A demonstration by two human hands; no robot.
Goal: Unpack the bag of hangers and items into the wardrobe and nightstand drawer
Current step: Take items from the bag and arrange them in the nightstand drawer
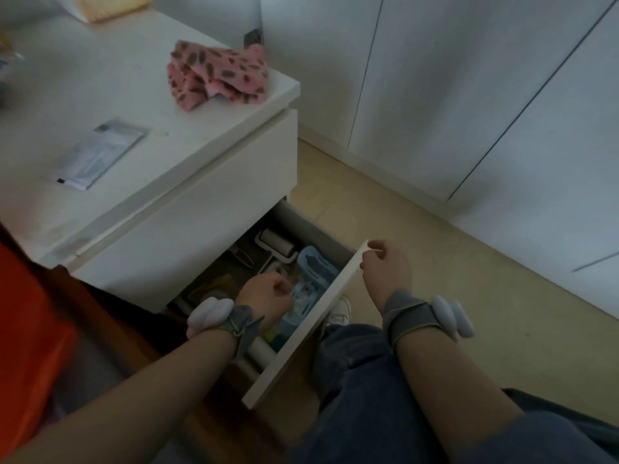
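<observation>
Now left hand (268, 298) reaches down into the open white nightstand drawer (301, 336), fingers curled, grip unclear; right hand (385, 267), nearer its front, pinches the far top corner.

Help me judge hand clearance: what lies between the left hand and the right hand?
In the head view, the drawer front, whose top edge the right hand pinches, and behind it a blue item beside the left hand.
</observation>
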